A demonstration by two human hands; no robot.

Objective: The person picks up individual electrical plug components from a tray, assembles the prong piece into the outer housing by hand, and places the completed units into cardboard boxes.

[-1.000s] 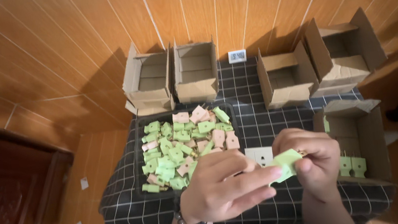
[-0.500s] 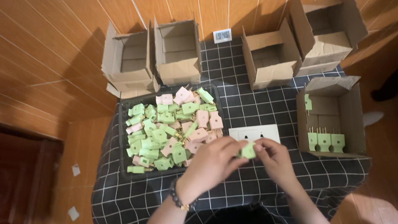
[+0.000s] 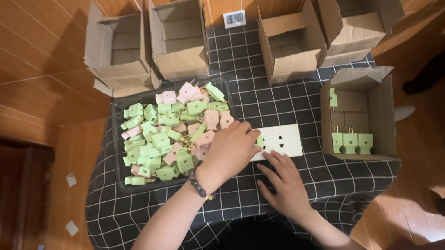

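Observation:
My left hand (image 3: 229, 152) is closed on a green plug (image 3: 259, 140) and holds it against the left end of a white socket strip (image 3: 284, 141) lying on the checked tablecloth. My right hand (image 3: 283, 182) rests flat and empty on the cloth just below the strip, with its fingertips at the strip's lower edge. To the left of my left hand, a black tray (image 3: 114, 107) holds a heap of green and pink plugs (image 3: 169, 131).
A cardboard box (image 3: 380, 117) on its side at the right holds several green plugs (image 3: 352, 141). More open boxes stand along the back (image 3: 177, 34) (image 3: 289, 49). A small digital display (image 3: 234, 18) sits between them. Paper scraps (image 3: 71, 228) lie on the floor at the left.
Both hands, which held the green plug together near the camera, have gone down to the table. The left hand now holds the plug at the strip. The right hand has let go.

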